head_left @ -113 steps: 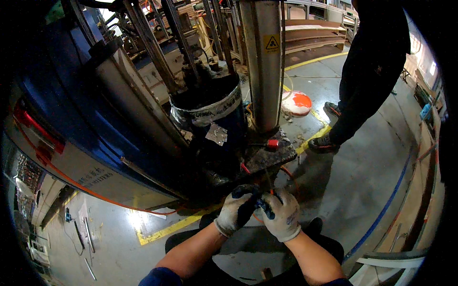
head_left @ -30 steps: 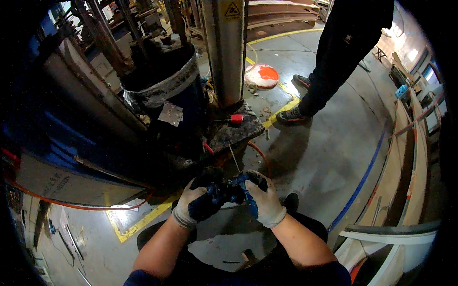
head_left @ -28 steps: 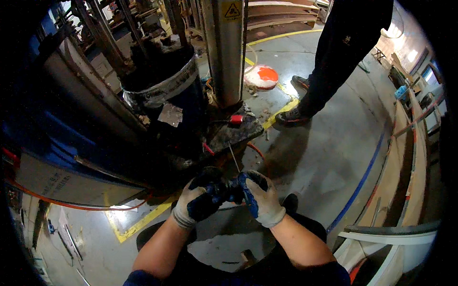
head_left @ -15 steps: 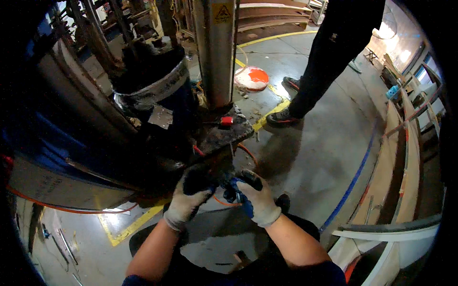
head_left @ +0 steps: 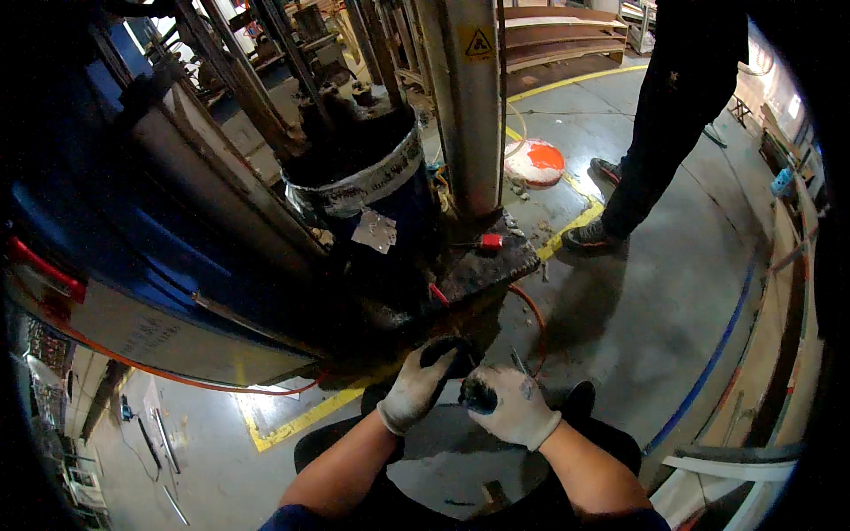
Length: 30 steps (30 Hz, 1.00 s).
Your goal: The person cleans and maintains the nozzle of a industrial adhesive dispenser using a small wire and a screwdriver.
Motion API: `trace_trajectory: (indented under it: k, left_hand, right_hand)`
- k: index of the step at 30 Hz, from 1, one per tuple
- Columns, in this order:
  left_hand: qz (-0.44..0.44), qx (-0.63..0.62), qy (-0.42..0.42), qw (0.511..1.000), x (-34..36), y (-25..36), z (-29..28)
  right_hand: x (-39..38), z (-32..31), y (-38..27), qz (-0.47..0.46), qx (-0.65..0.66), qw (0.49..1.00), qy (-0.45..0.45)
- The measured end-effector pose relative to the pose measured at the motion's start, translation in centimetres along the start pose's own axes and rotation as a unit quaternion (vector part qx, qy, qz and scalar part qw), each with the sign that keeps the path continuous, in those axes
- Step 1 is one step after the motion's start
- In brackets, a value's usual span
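My left hand [head_left: 418, 389] wears a whitish work glove with black fingers. Its fingers curl in front of the dark machine base [head_left: 505, 265], and whatever lies between them is lost in shadow. Just to its right, my right hand [head_left: 513, 409], gloved the same way, is closed with its knuckles up. A thin metal piece [head_left: 519, 361] shows beside its fingers; the rest of what it grips is hidden. Both hands are above my bent knees. On the base lies a small red object [head_left: 490, 242], in front of an upright steel column [head_left: 462, 115].
A dark drum [head_left: 390, 190] with a smeared pale band stands left of the column. A large blue machine body [head_left: 115, 239] fills the left. Orange hose [head_left: 537, 319] curves by the base. Another person's leg [head_left: 660, 133] stands right, near an orange-and-white round lid [head_left: 536, 164].
The view has shifted, so the scene sits further right. My right hand has turned knuckles up; the blue object seen in it before is now mostly hidden, and a thin metal piece shows.
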<state>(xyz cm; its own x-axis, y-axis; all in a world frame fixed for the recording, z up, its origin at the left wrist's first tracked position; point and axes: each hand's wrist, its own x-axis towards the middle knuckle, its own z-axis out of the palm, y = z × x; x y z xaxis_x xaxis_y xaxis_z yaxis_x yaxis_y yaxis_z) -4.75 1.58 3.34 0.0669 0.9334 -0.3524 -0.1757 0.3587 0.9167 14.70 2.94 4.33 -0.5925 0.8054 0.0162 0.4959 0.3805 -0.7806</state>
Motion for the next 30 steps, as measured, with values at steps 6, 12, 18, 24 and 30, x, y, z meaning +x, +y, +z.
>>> trace_trajectory:
  k: [6,12,18,24,30]
  left_hand:
    - [-0.015,0.114,0.039,0.993,-0.1,0.4,0.3]
    - [0.061,0.048,0.0,0.997,-0.2,-1.2,-0.3]
    - [0.051,0.098,-0.064,0.992,-0.9,0.8,0.7]
    - [0.108,0.115,-0.031,0.987,-1.0,0.4,0.6]
    - [0.133,0.109,-0.002,0.985,-1.2,0.6,0.9]
  right_hand:
    - [-0.5,1.0,1.9,0.008,0.163,0.984,0.077]
    - [0.2,-0.4,2.7,0.262,0.567,0.778,0.065]
    - [-0.8,0.7,5.3,0.183,0.64,0.743,0.066]
    - [-0.1,-0.7,2.4,0.168,0.709,0.683,0.052]
    - [0.1,-0.8,2.2,0.139,0.682,0.718,0.032]
